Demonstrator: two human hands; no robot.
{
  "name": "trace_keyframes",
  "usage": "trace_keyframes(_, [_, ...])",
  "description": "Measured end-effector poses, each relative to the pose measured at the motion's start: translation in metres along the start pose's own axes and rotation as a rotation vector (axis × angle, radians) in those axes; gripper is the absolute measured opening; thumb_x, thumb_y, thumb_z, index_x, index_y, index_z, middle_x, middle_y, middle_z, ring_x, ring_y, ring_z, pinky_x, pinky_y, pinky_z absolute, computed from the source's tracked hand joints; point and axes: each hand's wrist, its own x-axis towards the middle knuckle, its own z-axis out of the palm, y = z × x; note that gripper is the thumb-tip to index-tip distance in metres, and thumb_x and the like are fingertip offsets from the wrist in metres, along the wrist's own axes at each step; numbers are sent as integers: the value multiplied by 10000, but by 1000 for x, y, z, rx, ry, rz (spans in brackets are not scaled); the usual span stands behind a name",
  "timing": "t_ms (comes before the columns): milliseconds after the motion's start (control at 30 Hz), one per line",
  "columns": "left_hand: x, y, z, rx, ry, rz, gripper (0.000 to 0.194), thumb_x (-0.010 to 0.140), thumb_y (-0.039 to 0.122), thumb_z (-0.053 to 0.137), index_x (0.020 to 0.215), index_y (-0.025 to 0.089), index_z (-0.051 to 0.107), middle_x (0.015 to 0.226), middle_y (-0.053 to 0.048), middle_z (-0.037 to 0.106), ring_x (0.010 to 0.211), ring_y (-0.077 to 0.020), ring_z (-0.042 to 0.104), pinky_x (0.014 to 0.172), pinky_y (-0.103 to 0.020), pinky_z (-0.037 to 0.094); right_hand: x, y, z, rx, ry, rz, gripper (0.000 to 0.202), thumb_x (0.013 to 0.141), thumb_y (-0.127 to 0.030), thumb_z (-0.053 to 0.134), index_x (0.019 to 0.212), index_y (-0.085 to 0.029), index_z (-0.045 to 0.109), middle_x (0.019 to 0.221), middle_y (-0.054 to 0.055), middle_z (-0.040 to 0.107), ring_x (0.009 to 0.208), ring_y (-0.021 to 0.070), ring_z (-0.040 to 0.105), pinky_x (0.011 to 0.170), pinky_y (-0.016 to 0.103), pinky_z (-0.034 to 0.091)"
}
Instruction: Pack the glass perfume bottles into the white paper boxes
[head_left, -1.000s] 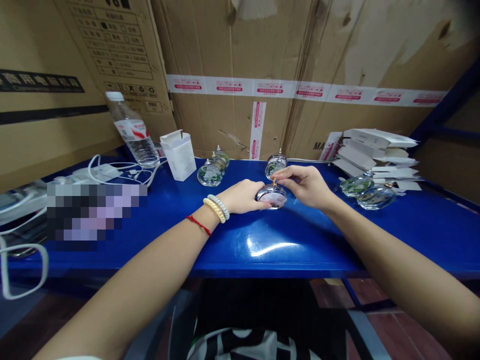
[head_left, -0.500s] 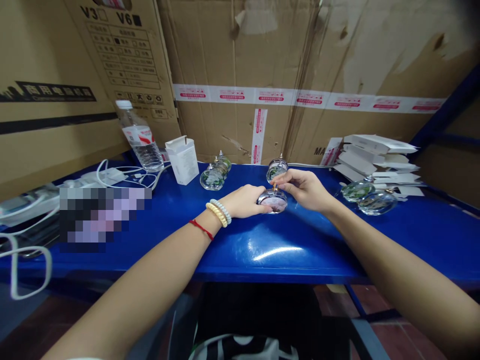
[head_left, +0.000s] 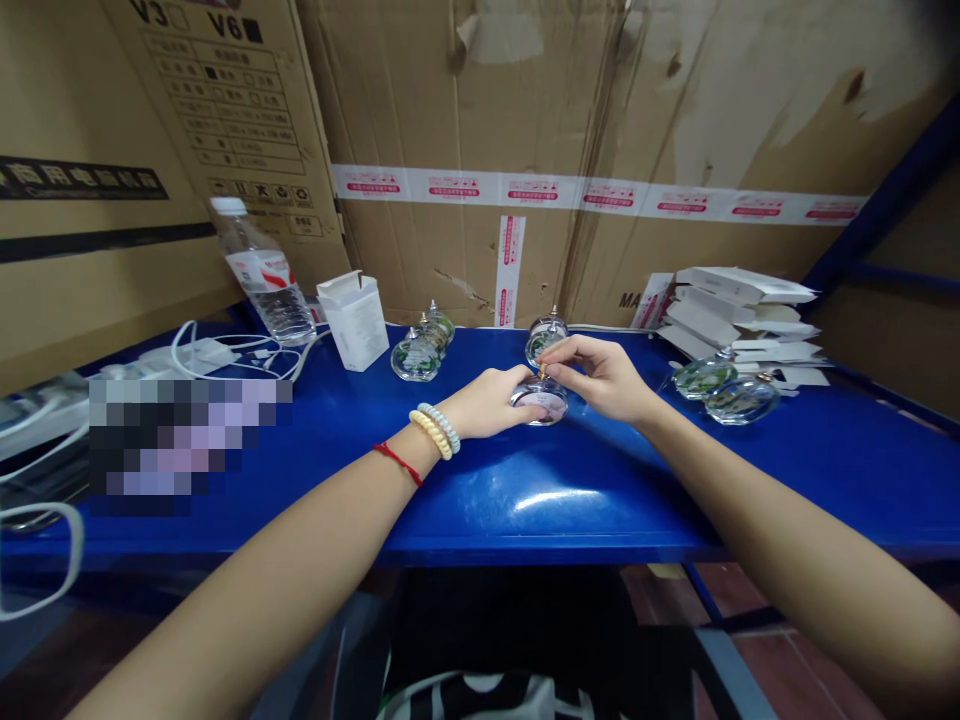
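Observation:
A round glass perfume bottle (head_left: 546, 402) with a pinkish face stands on the blue table between my hands. My left hand (head_left: 499, 402) grips its left side, the thumb lying across the front. At the top, my right hand (head_left: 600, 378) pinches the small gold-coloured neck piece (head_left: 541, 371) between thumb and fingertips. Just behind is another perfume bottle (head_left: 545, 335), partly covered by my right hand. Several more bottles (head_left: 417, 357) stand in a row to the left. Two others, a greenish bottle (head_left: 705, 377) and a clear bottle (head_left: 744, 400), rest on the right.
White flat cartons (head_left: 739, 315) are stacked at the back right. An opened white box (head_left: 354, 320) and a water bottle (head_left: 264, 275) stand at the back left, near white cables (head_left: 225, 345). Large cardboard (head_left: 420, 110) walls off the back of the blue table (head_left: 480, 500).
The view has shifted slightly, so everything sits a little further left. Both hands stay on the same perfume bottle, and the left thumb lies further over its front.

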Motion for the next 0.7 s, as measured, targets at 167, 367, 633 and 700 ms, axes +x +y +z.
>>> trace_keyframes(167, [1,0,1,0,-11,-24,443,825,468,616,1140,160,565,1050,-95,704,945,-261,671,816,-341,492,-2,6,7,111,49,27,283,756,-457,734,785,-191,642,841,47,711,762,155,658,739,324,547])
trace_keyframes(367, [2,-1,0,14,-22,-23,446,836,468,603,1149,154,551,1047,-103,697,947,-266,668,832,-353,497,-2,9,9,154,29,46,312,759,-488,721,761,-204,593,853,40,710,803,169,669,780,358,558])
trace_keyframes(633, [2,-2,2,38,-33,-28,443,835,485,594,1124,152,545,1037,-113,694,932,-275,666,810,-362,498,0,6,6,163,-14,47,322,752,-477,731,732,-200,569,854,45,719,794,166,678,774,355,564])
trace_keyframes(700, [1,-2,2,41,-30,-31,445,837,485,591,1127,151,543,1041,-114,694,936,-276,666,806,-359,497,0,7,5,139,-24,48,311,763,-473,722,744,-197,577,865,47,723,813,168,682,793,360,564])
